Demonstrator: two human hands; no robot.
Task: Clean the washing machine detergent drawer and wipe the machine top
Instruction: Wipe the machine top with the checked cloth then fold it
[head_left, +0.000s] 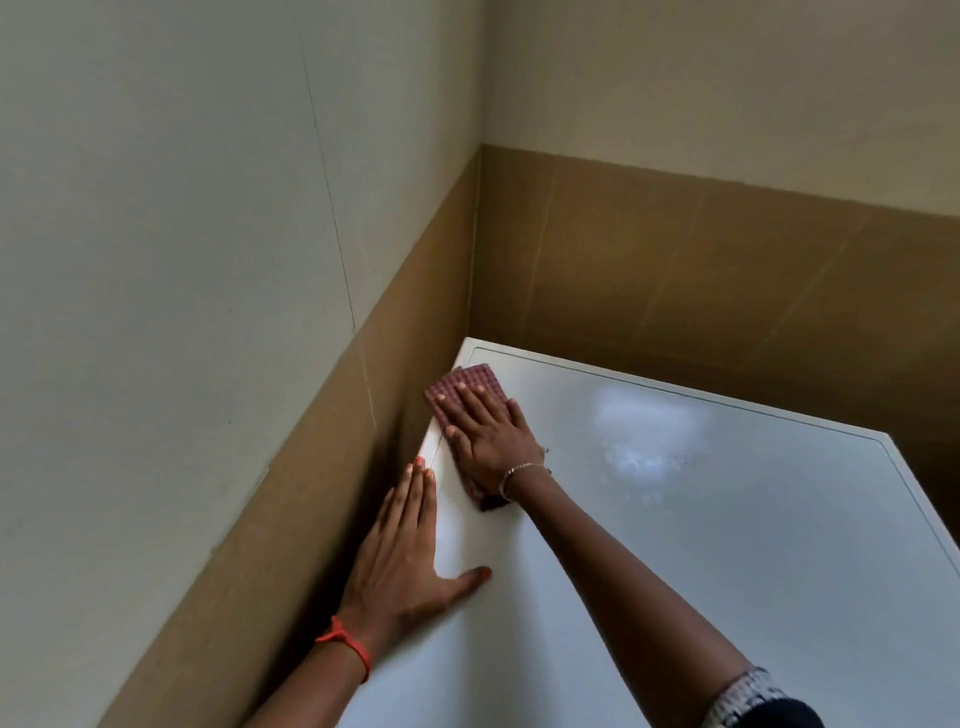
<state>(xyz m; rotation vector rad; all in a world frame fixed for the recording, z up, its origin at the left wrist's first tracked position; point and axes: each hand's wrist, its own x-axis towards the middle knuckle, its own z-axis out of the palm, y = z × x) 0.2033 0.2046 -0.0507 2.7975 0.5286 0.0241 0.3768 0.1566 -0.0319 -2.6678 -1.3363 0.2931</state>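
Note:
The white washing machine top (701, 545) fills the lower right and sits in a wall corner. A red checked cloth (475, 382) lies near its far left corner. My right hand (488, 436) presses flat on the cloth with straight fingers; the cloth's near end pokes out dark under my wrist. My left hand (402, 551) rests flat along the top's left edge, fingers straight, thumb spread out to the right. The detergent drawer is out of view.
Two walls meet behind the machine: a cream upper part with a brown band (675, 260) below. The left wall (291, 493) stands close against the machine's left edge. A bright patch of light (644, 431) lies on the far part of the top.

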